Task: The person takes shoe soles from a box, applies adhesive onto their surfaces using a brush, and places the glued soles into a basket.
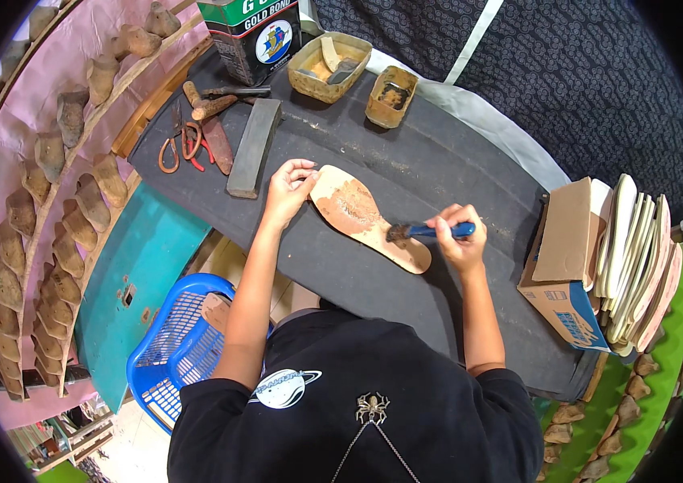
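Observation:
A tan shoe sole lies aslant on the dark cloth-covered table in front of me. Its broad end carries a wet-looking brown patch, and its narrow end points to the lower right. My left hand pinches the edge of the broad end between thumb and fingers. In my right hand is a blue-handled brush, gripped by the handle. The dark bristles touch the sole near its narrow waist.
Beyond my left hand lie a grey block, scissors, pliers and a hammer. Farther back stand a metal can and two tubs. A cardboard box of soles stands right; a blue basket sits lower left.

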The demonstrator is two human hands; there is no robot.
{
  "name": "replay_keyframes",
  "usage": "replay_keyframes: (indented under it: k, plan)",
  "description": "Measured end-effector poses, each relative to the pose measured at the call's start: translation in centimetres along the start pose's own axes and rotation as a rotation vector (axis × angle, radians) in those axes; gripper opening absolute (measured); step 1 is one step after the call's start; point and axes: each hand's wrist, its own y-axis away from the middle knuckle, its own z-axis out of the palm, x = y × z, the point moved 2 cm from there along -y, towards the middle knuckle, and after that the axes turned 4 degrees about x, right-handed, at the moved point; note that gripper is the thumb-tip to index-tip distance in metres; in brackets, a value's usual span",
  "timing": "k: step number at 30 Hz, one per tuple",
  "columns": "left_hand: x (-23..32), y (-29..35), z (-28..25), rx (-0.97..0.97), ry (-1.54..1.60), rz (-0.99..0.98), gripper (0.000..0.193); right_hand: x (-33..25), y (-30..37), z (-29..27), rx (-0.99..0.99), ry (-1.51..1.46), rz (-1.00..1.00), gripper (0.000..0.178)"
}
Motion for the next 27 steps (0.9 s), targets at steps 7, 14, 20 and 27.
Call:
replay_keyframes:
  k: [7,14,20,27]
  plan:
    - [0.5,-0.3,0.4,0.035,0.015,-0.032,0.022,-0.8,-0.7,-1.3,-0.037,0.195,0.052,0.017]
    - [0.9,-2.9,-0.3,-0.026,-0.150,0.003,0.023,0.0,-0.9,2.9,-0.036,-0.006,-0.025,0.022]
    - [1.4,-4.9,-0.1,-0.037,-0.157,0.020,0.028,-0.3,1.4,0.9,-0.024,0.106,-0.025,0.024]
    - [0.8,-6.3,1.5,0.009,-0.088,0.042,0.029,-2.0,-0.5,0.1,-0.050,0.265,0.095,0.026]
